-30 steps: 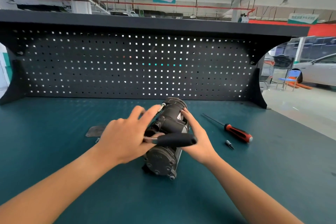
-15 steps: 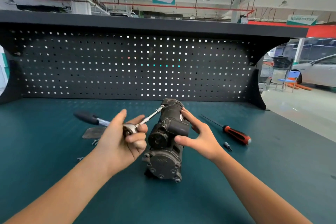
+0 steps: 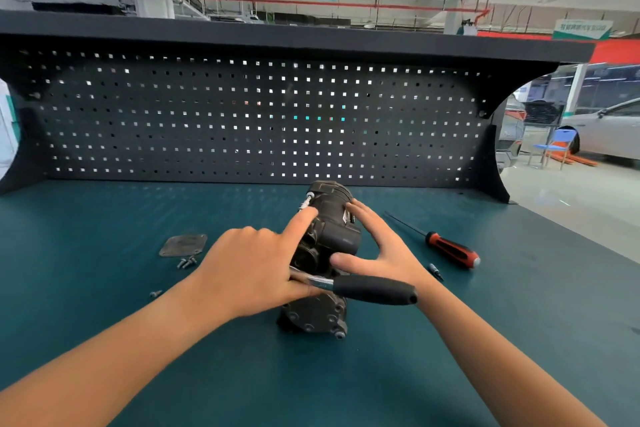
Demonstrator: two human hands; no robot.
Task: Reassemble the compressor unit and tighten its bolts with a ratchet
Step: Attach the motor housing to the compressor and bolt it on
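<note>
A dark grey compressor (image 3: pixel 337 236) lies on its side on the green bench, its bolted end cap facing me. My left hand (image 3: pixel 252 270) grips the ratchet (image 3: pixel 374 289) near its head, index finger stretched along the extension toward a bolt on the compressor's far left side. The ratchet's black handle sticks out to the right, across the compressor. My right hand (image 3: pixel 384 253) rests spread on the compressor's right side, thumb on its front and fingers on top, holding it steady.
A flat metal cover plate (image 3: pixel 183 245) lies left of the compressor, with a few loose bolts (image 3: pixel 186 262) beside it and one more bolt (image 3: pixel 155 294) nearer me. A red-and-black screwdriver (image 3: pixel 450 251) and a small bit (image 3: pixel 435 271) lie to the right. A pegboard wall (image 3: pixel 242 121) closes the bench's back.
The ratchet handle has swung from pointing left to pointing right across the compressor. My right hand has settled back onto the compressor body.
</note>
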